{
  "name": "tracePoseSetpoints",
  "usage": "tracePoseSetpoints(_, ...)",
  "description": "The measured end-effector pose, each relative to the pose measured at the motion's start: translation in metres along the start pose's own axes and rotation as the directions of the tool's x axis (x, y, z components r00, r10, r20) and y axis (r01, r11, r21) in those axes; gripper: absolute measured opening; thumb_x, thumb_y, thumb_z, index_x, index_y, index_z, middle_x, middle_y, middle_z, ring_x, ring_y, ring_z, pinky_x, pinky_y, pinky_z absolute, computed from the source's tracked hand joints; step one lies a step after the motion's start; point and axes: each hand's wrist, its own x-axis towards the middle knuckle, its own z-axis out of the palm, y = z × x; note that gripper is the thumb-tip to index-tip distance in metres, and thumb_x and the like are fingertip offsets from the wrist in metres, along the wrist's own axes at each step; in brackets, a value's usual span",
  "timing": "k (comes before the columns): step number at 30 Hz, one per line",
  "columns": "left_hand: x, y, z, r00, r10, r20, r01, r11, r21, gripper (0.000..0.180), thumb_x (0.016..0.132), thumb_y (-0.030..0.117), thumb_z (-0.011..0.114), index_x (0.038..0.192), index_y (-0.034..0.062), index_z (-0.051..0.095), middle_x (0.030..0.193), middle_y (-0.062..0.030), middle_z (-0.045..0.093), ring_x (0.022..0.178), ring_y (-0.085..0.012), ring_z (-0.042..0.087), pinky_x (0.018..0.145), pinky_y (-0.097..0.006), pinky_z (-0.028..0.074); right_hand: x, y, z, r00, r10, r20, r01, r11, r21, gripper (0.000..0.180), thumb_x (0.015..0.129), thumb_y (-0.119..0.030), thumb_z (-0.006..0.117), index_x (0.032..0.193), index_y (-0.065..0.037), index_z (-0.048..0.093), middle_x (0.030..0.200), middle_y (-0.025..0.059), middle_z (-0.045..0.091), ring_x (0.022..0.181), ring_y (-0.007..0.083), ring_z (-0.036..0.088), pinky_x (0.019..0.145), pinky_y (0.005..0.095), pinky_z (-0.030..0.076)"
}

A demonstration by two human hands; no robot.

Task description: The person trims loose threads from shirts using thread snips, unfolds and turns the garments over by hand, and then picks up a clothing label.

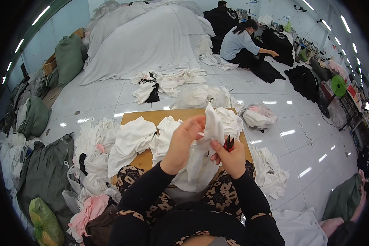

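Note:
A white cloth garment piece (214, 125) is held up in front of me, its lower part (194, 168) hanging over my lap. My left hand (183, 139) is closed on its left edge, fingers curled in near the fabric. My right hand (230, 159) pinches the right side of the cloth between thumb and finger. In the same hand sits a pair of thread snips (228, 144) with red handles and dark blades pointing up. More white garments (132, 137) lie across the low wooden board (153, 117) before me.
Piles of white cloth (270, 170) flank the board. Clear plastic bags (259, 118) of cloth lie beyond it. A huge covered heap (147, 41) stands at the back. A seated person (240, 45) handles black cloth at the back right. A green fan (338, 86) is far right.

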Motion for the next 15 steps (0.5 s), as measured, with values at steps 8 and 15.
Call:
tracePoseSetpoints(8,0.004,0.016,-0.002,1.000,-0.001,0.016,0.001,1.000,-0.023,0.018,0.089,0.008,0.056,0.105,-0.0009,0.058,0.090,-0.0031,0.063,0.080,-0.0058,0.057,0.070,-0.019,0.045,-0.016,0.003,-0.014,0.970,-0.182,0.161,0.177,0.983,0.043,0.013,0.083,-0.002,0.057,0.094,0.004,0.060,0.069,0.0036,0.062,0.056,0.0070,0.057,0.048,0.0187,0.041)
tracePoseSetpoints(15,-0.014,0.021,0.009,0.982,-0.033,0.184,0.020,0.997,0.069,0.012,0.089,0.006,0.055,0.099,-0.0001,0.057,0.087,-0.0039,0.064,0.075,-0.0054,0.057,0.068,-0.018,0.044,0.001,-0.009,-0.020,0.954,0.044,0.297,-0.156,0.918,0.364,0.035,0.083,-0.007,0.057,0.117,-0.004,0.048,0.065,0.0052,0.057,0.042,0.0057,0.040,0.038,0.0182,0.026)
